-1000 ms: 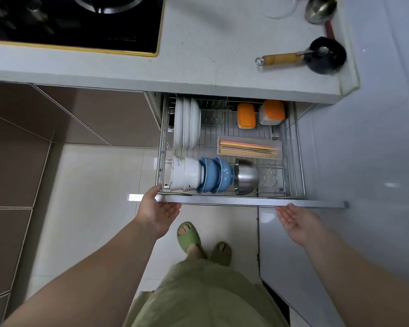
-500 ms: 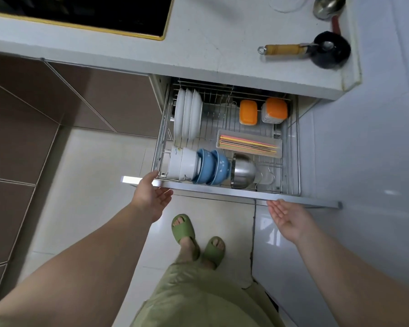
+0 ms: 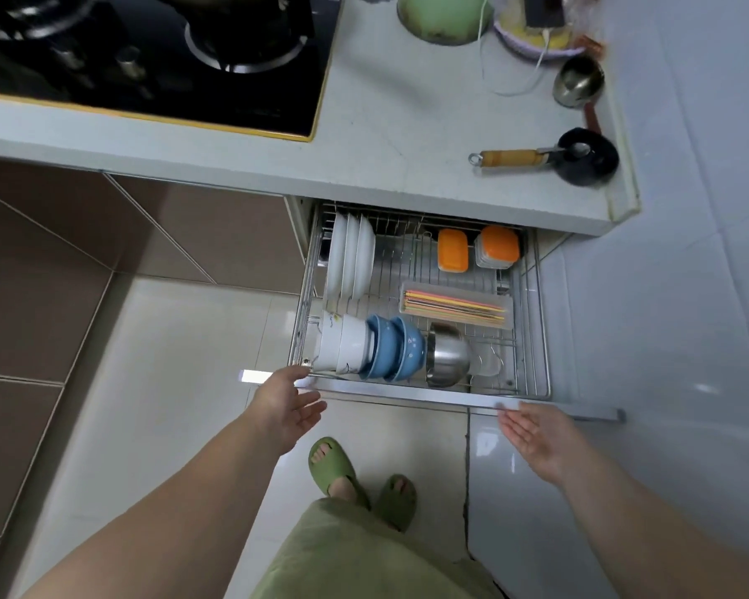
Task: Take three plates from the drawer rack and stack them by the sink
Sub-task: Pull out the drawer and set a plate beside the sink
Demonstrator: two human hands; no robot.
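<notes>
The wire drawer rack [image 3: 532,339] stands pulled out under the counter. Three white plates [image 3: 349,261] stand on edge in its back left corner. My left hand [image 3: 288,404] is open, palm up, at the left end of the drawer's metal front rail [image 3: 407,393], thumb touching it. My right hand [image 3: 537,438] is open, palm up, with its fingertips at the rail's right part. Neither hand holds anything. No sink is in view.
White and blue bowls [image 3: 372,350] and a steel bowl [image 3: 448,356] lie in the rack's front row. A chopstick box [image 3: 457,309] and orange-lidded containers [image 3: 476,248] sit behind. The counter [image 3: 385,136] carries a gas hob [image 3: 156,58], a small black pan [image 3: 580,157] and a ladle [image 3: 578,82]. My feet in green slippers [image 3: 334,466] stand below the drawer.
The view has tilted up, showing more of the counter. Both hands have stayed open at the drawer's front rail, and the drawer remains pulled out.
</notes>
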